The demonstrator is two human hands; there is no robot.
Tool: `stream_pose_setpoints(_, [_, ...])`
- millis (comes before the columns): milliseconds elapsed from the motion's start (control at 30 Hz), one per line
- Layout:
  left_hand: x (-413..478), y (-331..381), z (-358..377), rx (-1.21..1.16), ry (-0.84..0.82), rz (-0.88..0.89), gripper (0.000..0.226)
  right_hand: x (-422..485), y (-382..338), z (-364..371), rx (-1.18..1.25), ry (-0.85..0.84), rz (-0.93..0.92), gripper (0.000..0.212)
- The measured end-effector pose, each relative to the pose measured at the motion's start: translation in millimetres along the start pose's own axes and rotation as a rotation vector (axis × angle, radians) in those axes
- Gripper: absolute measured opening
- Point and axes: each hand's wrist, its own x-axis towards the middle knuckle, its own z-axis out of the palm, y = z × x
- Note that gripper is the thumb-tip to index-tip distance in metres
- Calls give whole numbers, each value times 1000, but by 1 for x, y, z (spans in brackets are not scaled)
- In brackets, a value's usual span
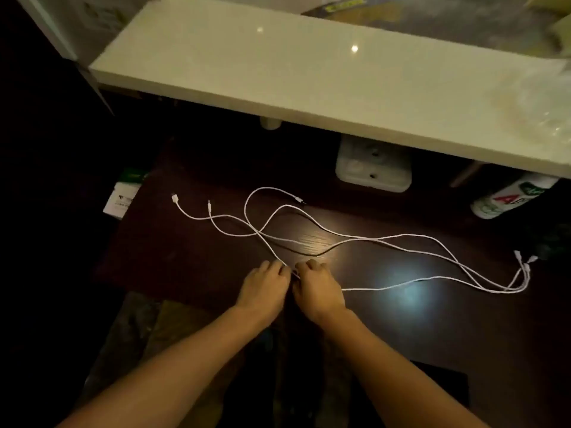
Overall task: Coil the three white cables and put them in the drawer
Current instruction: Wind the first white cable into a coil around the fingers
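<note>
Fingers (278,268) of left hand (262,288), right hand (319,293) pinch white cables (370,239) | socket block (372,168), bottle (509,196) behind

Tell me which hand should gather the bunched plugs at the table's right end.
Right, probably. The plugs lie beyond the right hand, and a cable runs from under it toward them; the left hand would have to cross over it.

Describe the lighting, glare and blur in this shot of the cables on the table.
Head view: dim overall, with the left side and lower corners nearly black; a bluish glare patch sits on the dark table; two small bright highlights show on the white shelf; the white cables stand out clearly against the dark wood, while the top right corner is smeared by blur.
</note>
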Motion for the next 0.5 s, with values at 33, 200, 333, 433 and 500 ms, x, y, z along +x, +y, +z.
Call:
stream_pose_setpoints(33, [7,-9,1,22,28,42,40,8,-6,3,14,16,-5,28])
stream_pose_setpoints(200, [40,-46,8,143,112,200,35,38,-25,14,93,-2,145,31])
stream_pose_setpoints(333, [62,-73,-1,188,95,324,17,47,-26,13,164,-36,202,24])
stream_pose_setpoints(433, [78,-84,-14,189,-3,429,16,48,-22,8,219,-91,209,22])
stream_pose_setpoints(500, [84,-89,-26,128,-102,437,33,48,-15,1,323,-65,262,17])
